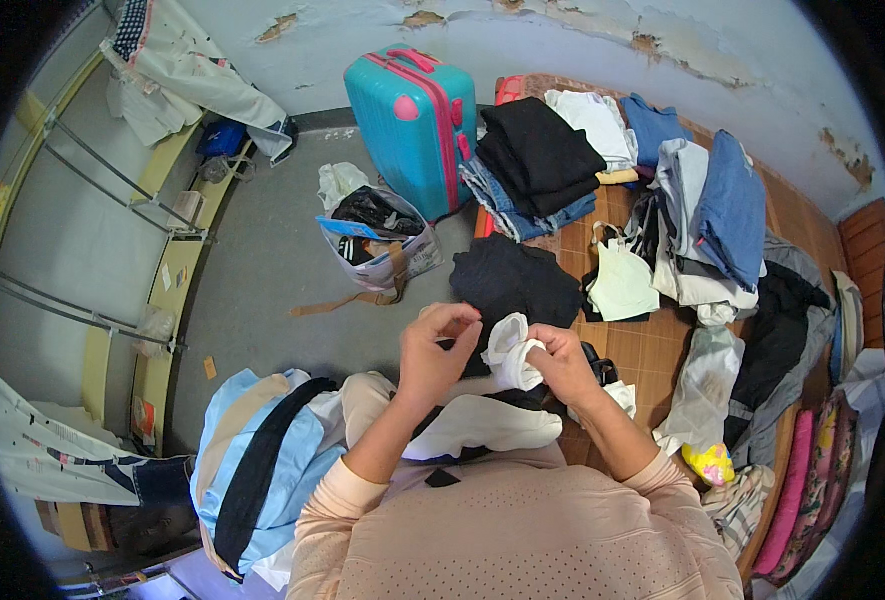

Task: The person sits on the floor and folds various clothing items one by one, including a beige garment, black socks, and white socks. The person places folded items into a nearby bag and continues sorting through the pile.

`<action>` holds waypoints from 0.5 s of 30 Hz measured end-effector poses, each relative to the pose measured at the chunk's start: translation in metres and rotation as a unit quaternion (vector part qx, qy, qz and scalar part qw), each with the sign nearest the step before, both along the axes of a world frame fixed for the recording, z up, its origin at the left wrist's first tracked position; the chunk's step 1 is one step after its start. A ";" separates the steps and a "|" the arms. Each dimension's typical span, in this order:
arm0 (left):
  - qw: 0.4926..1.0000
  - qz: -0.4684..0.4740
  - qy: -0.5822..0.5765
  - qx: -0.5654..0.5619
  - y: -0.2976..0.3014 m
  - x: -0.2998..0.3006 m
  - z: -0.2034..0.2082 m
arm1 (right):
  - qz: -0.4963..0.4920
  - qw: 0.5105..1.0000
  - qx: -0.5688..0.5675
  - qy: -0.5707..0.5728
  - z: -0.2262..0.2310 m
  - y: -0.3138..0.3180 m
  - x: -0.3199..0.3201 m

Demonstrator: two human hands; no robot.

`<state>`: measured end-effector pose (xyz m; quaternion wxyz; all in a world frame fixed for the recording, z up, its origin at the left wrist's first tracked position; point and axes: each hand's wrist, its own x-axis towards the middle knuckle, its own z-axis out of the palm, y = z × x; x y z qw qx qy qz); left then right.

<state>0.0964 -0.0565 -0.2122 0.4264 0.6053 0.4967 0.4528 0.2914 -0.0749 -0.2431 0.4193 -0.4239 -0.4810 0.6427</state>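
My right hand [563, 365] pinches a small white piece of cloth [509, 352], maybe a sock, between thumb and fingers. The cloth is bunched into a loop with an opening. Just left of it, my left hand [438, 345] is raised with its fingers curled and a gap between thumb and index; I see nothing in it. Behind both hands lies a folded black garment [516, 283]. A white garment [488, 425] and other clothes lie across my lap, below the hands.
A turquoise suitcase [403, 130] stands near the wall, beside an open bag [378, 240] of items. Folded black clothes [538, 155], jeans [731, 210] and a pale green top [625, 280] lie on the wooden bed [633, 355]. Left are light-blue clothes [263, 460] and a shelf frame [153, 330].
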 end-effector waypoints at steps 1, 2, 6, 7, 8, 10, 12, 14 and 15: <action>0.998 -0.014 0.041 0.039 -0.005 0.001 0.013 | 0.000 1.000 0.015 -0.012 0.001 0.000 0.000; 0.993 -0.027 0.082 0.078 -0.008 0.002 0.020 | -0.001 0.999 0.029 -0.024 0.001 -0.001 0.001; 0.976 -0.064 0.116 0.170 -0.017 0.011 0.012 | -0.015 0.986 0.135 -0.094 0.007 -0.002 -0.004; 0.972 -0.080 0.164 0.150 -0.016 0.010 0.010 | -0.019 0.974 0.178 -0.141 0.007 -0.002 -0.004; 0.964 -0.097 0.211 0.129 -0.016 0.008 0.009 | -0.022 0.957 0.221 -0.188 0.007 -0.003 -0.004; 0.958 -0.119 0.247 0.086 -0.017 0.009 0.008 | -0.015 0.927 0.294 -0.233 0.012 -0.005 -0.007; 0.964 -0.128 0.227 0.045 -0.020 0.010 0.010 | 0.022 0.906 0.336 -0.258 0.008 -0.007 -0.010; 0.992 -0.070 0.101 -0.016 -0.014 0.009 -0.013 | 0.029 0.897 0.359 -0.256 0.007 -0.010 -0.011; 0.998 -0.039 0.038 -0.045 -0.010 0.007 -0.018 | 0.033 0.892 0.373 -0.252 0.007 -0.009 -0.013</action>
